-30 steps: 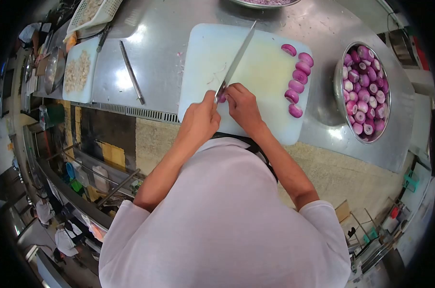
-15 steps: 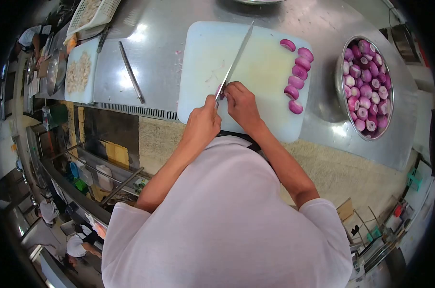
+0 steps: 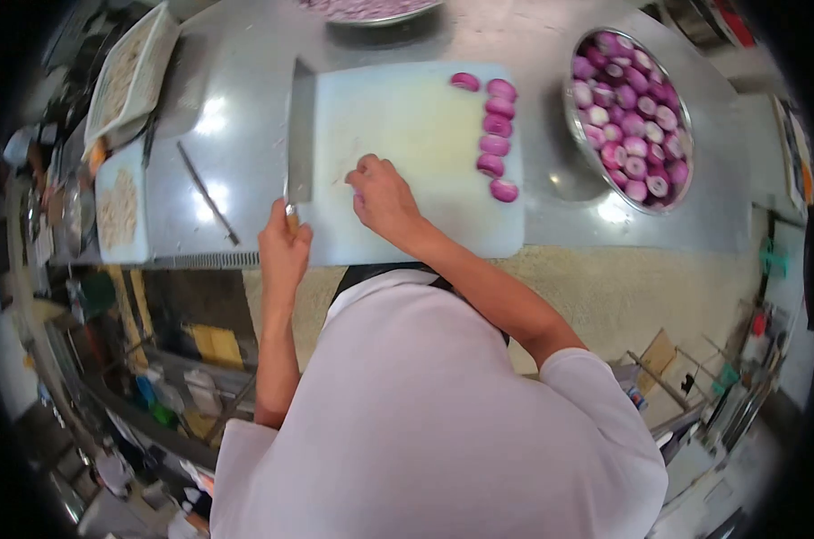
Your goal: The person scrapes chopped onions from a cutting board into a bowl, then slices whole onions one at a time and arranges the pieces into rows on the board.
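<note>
Handling an onion piece looks the current step: the right hand seems to pinch it under bent fingers, the left hand grips a knife, and cutting calls for tucked fingertips.

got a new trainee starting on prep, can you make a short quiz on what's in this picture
1. Multiple choice: which hand grips the knife?
a) the left hand
b) the right hand
c) both hands together

2. True or false: the metal bowl of purple onions stands on the metal table, off to the right of the cutting board.

3. Fill in the number: along the right side of the cutting board lie ____ purple onion pieces, counting the one set apart from the column.

Key: 1. a; 2. true; 3. seven
</note>
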`<act>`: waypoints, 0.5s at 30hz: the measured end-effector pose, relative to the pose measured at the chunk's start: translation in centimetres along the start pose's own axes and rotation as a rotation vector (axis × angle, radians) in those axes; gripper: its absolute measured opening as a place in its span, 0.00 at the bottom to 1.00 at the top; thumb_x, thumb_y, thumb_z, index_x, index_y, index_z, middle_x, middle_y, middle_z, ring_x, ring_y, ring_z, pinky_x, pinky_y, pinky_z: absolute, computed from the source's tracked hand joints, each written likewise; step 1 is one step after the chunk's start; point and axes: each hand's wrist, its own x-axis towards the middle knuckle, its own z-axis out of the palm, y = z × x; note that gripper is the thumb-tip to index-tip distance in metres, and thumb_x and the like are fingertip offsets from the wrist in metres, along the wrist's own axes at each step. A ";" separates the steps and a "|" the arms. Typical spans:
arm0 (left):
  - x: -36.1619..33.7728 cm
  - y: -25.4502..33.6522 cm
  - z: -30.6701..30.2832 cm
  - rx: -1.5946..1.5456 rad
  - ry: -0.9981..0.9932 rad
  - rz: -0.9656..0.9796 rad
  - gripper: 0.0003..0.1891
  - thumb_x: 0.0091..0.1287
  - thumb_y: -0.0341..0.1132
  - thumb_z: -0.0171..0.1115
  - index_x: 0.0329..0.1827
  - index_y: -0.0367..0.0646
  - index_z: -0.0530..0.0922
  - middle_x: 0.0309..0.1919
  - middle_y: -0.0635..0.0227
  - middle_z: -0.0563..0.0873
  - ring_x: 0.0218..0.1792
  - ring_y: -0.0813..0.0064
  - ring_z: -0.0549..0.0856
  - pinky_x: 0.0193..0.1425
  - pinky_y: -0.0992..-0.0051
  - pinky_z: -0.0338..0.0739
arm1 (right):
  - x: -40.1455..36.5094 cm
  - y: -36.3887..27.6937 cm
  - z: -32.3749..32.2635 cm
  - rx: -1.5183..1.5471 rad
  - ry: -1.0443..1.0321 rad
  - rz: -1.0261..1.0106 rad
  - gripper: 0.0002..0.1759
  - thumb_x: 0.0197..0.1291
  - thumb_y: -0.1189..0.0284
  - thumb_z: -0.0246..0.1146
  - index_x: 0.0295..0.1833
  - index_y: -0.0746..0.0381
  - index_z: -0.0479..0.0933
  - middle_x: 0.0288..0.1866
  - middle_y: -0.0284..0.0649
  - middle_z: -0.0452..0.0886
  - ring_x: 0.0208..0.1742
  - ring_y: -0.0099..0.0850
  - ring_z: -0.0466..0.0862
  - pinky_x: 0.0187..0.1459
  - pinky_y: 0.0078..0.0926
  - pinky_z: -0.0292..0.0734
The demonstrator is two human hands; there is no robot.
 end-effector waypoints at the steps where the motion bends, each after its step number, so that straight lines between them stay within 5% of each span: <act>1: 0.1 -0.9 0.2 -0.053 -0.029 -0.090 0.21 0.61 0.26 0.59 0.60 0.37 0.73 0.21 0.58 0.78 0.21 0.69 0.78 0.29 0.67 0.74 | 0.7 1.1 -0.4 -0.052 -0.024 0.010 0.12 0.51 0.82 0.64 0.43 0.61 0.83 0.46 0.46 0.80 0.49 0.47 0.79 0.49 0.43 0.79; 6: -0.7 -3.0 0.9 -0.081 -0.061 -0.090 0.19 0.61 0.26 0.59 0.56 0.35 0.73 0.20 0.61 0.77 0.20 0.72 0.77 0.26 0.68 0.73 | 5.6 9.4 -7.8 -0.387 0.313 0.023 0.16 0.48 0.86 0.58 0.40 0.61 0.85 0.47 0.46 0.81 0.47 0.46 0.78 0.50 0.42 0.76; 10: -0.5 0.0 0.3 -0.133 -0.059 -0.204 0.18 0.62 0.25 0.57 0.56 0.36 0.73 0.17 0.65 0.74 0.15 0.75 0.74 0.21 0.70 0.69 | 5.8 8.7 -15.5 -0.251 0.421 -0.077 0.16 0.47 0.84 0.60 0.42 0.61 0.86 0.49 0.44 0.82 0.54 0.47 0.78 0.55 0.42 0.73; 13: -0.5 -0.8 0.2 -0.037 -0.060 -0.128 0.18 0.63 0.24 0.56 0.57 0.37 0.72 0.18 0.64 0.75 0.16 0.75 0.75 0.21 0.70 0.69 | 4.3 11.4 -24.7 -0.454 0.620 0.025 0.20 0.47 0.85 0.62 0.48 0.61 0.85 0.48 0.46 0.84 0.49 0.48 0.83 0.55 0.40 0.78; 14: -0.3 -0.9 0.2 -0.071 -0.069 -0.122 0.18 0.62 0.24 0.56 0.57 0.37 0.72 0.19 0.62 0.76 0.18 0.73 0.77 0.23 0.69 0.71 | 3.1 13.0 -27.5 -0.376 0.662 0.248 0.15 0.47 0.83 0.63 0.43 0.65 0.85 0.44 0.50 0.85 0.46 0.51 0.84 0.54 0.42 0.78; 15: -0.2 -0.9 0.3 -0.106 -0.075 -0.112 0.18 0.62 0.24 0.56 0.57 0.37 0.72 0.20 0.60 0.76 0.20 0.70 0.79 0.26 0.68 0.73 | 1.6 15.8 -30.9 -0.693 0.565 0.255 0.15 0.48 0.80 0.63 0.44 0.63 0.86 0.44 0.52 0.85 0.48 0.52 0.84 0.53 0.44 0.79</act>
